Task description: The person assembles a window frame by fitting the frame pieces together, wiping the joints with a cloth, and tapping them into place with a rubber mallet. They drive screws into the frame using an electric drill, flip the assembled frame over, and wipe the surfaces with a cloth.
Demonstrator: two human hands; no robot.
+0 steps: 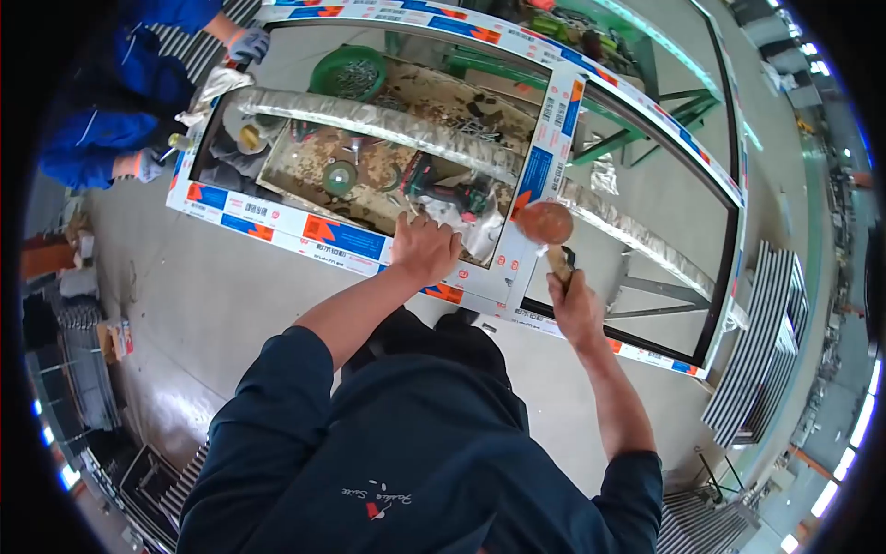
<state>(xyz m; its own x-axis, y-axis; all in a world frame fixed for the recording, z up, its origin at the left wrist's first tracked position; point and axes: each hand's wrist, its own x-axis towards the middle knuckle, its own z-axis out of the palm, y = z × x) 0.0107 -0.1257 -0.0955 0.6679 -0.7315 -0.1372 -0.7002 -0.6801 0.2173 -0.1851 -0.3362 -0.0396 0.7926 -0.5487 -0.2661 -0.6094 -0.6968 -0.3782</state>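
A large window frame [346, 243], wrapped in printed protective film, lies flat in front of me across padded supports. My left hand [426, 249] is on its near rail, fingers curled over the inner edge. Closed around the wooden handle of a mallet [544, 223], my right hand [577, 309] is over the near rail, right of the middle bar. The mallet's rounded reddish-brown head is above the middle bar [551, 138]; contact with it cannot be made out. A cordless drill [448, 194] lies below the frame opening, just beyond my left fingers.
Through the left opening show a worn tray [305, 171], a green bowl [348, 74] of small metal parts and a round disc [340, 177]. A co-worker's gloved hand [247, 44] touches the far left corner. Stacked profiles [757, 346] stand at right.
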